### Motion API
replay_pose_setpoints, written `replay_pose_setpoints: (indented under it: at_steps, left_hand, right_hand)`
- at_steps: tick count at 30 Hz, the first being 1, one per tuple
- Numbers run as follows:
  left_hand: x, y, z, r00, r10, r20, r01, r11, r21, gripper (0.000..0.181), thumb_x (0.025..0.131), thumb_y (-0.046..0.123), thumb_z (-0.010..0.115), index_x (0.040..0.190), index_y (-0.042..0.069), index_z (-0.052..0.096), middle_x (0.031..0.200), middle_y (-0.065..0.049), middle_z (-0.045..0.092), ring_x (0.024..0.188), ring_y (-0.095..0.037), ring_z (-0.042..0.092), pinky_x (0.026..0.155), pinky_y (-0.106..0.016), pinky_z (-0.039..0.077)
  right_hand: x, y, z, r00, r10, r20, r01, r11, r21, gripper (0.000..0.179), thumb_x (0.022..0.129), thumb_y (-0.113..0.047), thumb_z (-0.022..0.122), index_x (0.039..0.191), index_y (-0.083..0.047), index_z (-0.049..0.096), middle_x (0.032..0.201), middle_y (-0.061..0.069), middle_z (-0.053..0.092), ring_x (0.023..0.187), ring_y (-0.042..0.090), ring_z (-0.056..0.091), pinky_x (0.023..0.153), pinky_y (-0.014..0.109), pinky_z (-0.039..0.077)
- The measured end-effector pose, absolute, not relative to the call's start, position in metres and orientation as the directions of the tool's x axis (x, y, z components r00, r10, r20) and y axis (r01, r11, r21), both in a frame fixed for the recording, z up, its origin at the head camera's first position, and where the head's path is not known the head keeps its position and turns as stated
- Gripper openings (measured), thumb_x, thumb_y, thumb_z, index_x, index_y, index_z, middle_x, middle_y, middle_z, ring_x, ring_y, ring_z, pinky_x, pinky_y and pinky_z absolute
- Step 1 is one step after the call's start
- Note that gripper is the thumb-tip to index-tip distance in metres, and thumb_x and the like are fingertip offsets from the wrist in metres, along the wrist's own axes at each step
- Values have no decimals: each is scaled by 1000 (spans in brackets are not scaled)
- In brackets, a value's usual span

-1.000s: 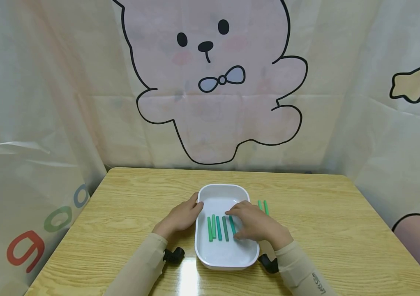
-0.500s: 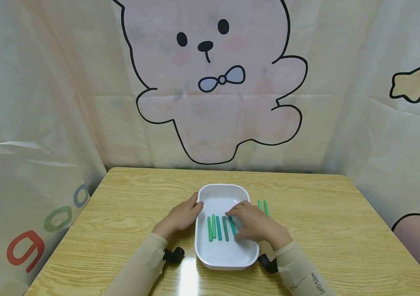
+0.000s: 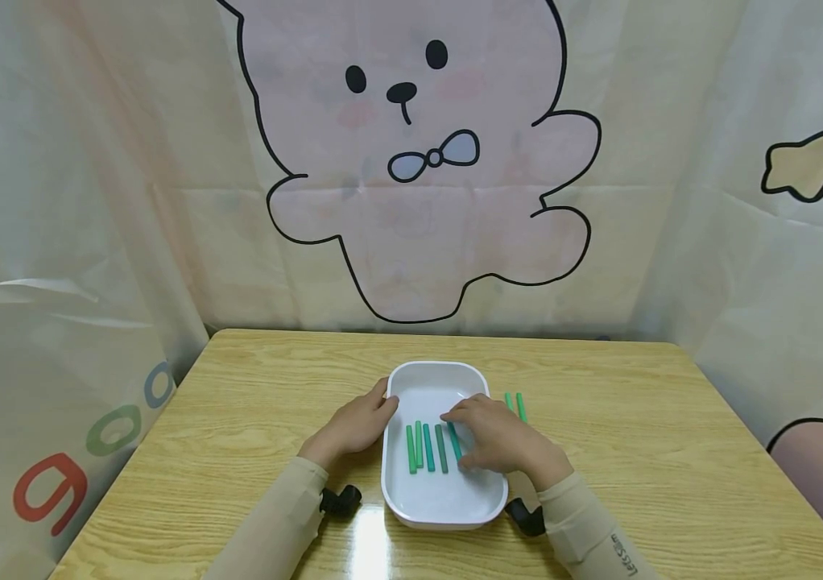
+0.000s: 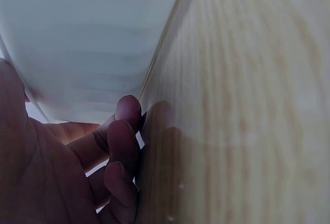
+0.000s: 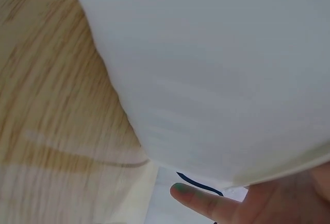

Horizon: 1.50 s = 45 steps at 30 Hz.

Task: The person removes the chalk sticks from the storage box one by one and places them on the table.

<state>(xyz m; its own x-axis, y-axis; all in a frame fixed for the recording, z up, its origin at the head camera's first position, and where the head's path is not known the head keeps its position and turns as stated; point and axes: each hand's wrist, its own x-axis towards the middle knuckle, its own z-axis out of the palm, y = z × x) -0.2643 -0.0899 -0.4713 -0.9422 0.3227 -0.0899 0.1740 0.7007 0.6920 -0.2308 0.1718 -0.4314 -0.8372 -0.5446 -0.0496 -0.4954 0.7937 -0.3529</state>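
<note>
A white plastic tub [image 3: 444, 501] stands on the table. My left hand [image 3: 353, 423] grips its left side, thumb over the rim and fingers against the outer wall; the left wrist view shows those curled fingers [image 4: 124, 136] low by the tabletop. Several green sticks [image 3: 419, 445] lie side by side on the tub's floor. My right hand [image 3: 502, 439] reaches over the right rim and pinches a teal stick [image 3: 455, 443] between thumb and a fingertip at its two ends. In the right wrist view the tub wall [image 5: 206, 80] hides most of that hand; one finger [image 5: 201, 201] shows a green-tinted tip.
Two light green sticks [image 3: 515, 407] lie on the wooden table [image 3: 600, 451] just right of the tub, partly behind my right hand. A printed curtain [image 3: 411, 266] hangs behind the table and along both sides.
The top end of the teal stick has shifted slightly left under my right fingertips. Both hands and the tub stay where they were.
</note>
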Motion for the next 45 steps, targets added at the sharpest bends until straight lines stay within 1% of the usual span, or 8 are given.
replay_pose_setpoints:
  at_steps: [8,17,22,30,37,45]
  left_hand:
    - [-264,-91,-472,-941,324,-94,170,695,698,56,110,48,30,161,24,36,147,-9,61,127,-28,63,108,-56,48]
    - [-264,-90,-471,-942,323,-94,168,694,700,55,110,47,31,160,24,37,146,-9,62,129,-30,63,108,-56,48]
    - [-264,-90,-472,-943,318,-98,162,696,700,55,110,46,31,160,25,37,146,-9,62,130,-30,62,108,-55,48]
    - [-265,-90,-472,-939,328,-101,165,691,704,57,110,47,30,162,24,35,148,-10,61,132,-33,61,109,-57,47]
    - [-264,-89,-472,-943,315,-108,152,694,704,56,110,48,31,162,26,35,149,-9,60,134,-32,60,110,-57,46]
    - [-264,-90,-473,-942,318,-105,157,695,702,57,110,48,31,162,25,35,147,-10,61,133,-32,61,109,-56,47]
  right_hand:
    - [-232,174,-427,-829,-560,-10,-520,776,-358,62,76,-19,91,133,-8,70,134,8,68,130,33,56,110,59,41]
    - [-231,177,-423,-811,-584,32,-557,755,-345,62,78,-21,91,134,-7,69,136,10,67,130,34,57,109,58,43]
    - [-230,177,-419,-809,-585,52,-562,746,-357,62,78,-21,91,134,-7,68,136,8,67,131,33,56,110,58,43]
    - [-229,179,-413,-820,-568,67,-552,756,-351,61,79,-20,89,135,-8,68,136,8,67,132,32,57,110,58,42]
    - [-229,182,-409,-829,-556,67,-542,767,-343,62,80,-20,90,136,-8,68,138,9,66,132,33,58,110,58,44]
    - [-228,184,-404,-840,-539,67,-525,775,-353,60,80,-21,88,135,-8,68,139,8,66,132,34,57,110,58,45]
